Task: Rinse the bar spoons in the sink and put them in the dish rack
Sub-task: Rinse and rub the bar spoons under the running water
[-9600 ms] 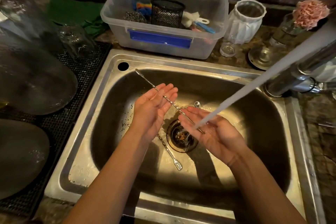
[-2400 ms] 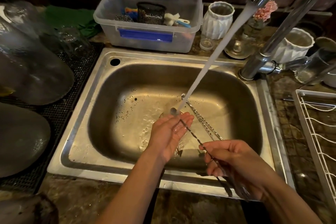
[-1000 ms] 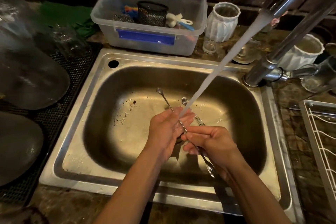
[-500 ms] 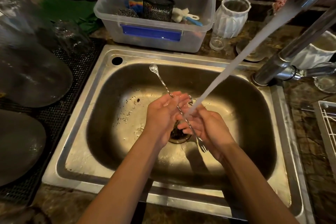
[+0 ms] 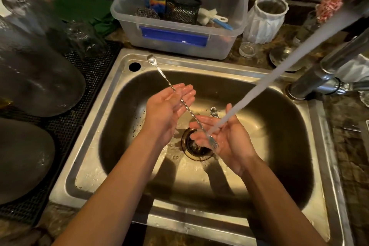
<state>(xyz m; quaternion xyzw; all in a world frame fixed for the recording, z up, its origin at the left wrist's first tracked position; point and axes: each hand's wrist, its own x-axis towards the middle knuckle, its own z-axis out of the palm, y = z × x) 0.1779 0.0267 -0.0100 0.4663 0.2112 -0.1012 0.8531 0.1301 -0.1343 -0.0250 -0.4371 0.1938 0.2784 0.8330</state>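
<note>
A long twisted bar spoon (image 5: pixel 188 111) lies across both my palms over the steel sink (image 5: pixel 111 94), its bowl up at the far left rim and its fork end in my right palm. My left hand (image 5: pixel 169 104) is flat, fingers straight, under the upper stem. My right hand (image 5: pixel 225 136) is open palm up under the fork end, with the tap's water stream (image 5: pixel 279 70) falling onto it. A second spoon's bowl (image 5: pixel 213 111) shows on the sink floor behind my right fingers. The dish rack is barely in view at the right edge.
A clear plastic tub (image 5: pixel 179 40) with scrubbers and a mesh cup stands behind the sink. The tap base (image 5: pixel 311 84) rises at the right. Upturned glasses (image 5: pixel 40 78) rest on a black mat to the left. A white ribbed jar (image 5: pixel 265 20) and a small glass sit behind.
My hands have drawn apart along the spoon and opened flat; the spoon's bowl now reaches farther up toward the sink's far left rim. The stream now lands in my right palm.
</note>
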